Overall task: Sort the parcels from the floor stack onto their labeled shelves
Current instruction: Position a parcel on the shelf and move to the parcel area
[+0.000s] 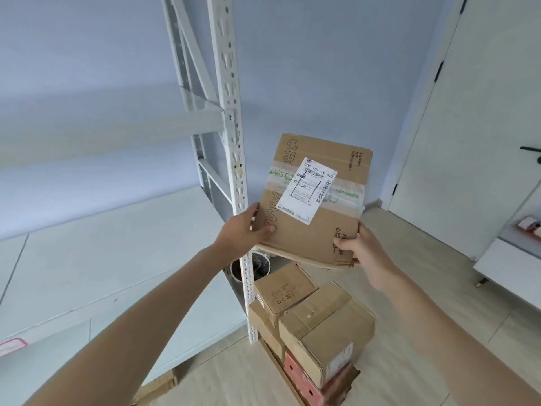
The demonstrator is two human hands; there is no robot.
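Note:
I hold a flat brown cardboard parcel in the air, its face tilted toward me, with a white shipping label and clear tape across it. My left hand grips its left edge, thumb on the face. My right hand grips its lower right corner. Below it on the floor stands the stack of parcels: brown boxes on top of a pink box. The white metal shelf rack stands to the left, its upright post just beside my left hand.
A wide white shelf board spreads at the lower left, with a pink label at its front edge. A higher shelf runs above. A white door and low white furniture stand at the right. A small bin sits behind the post.

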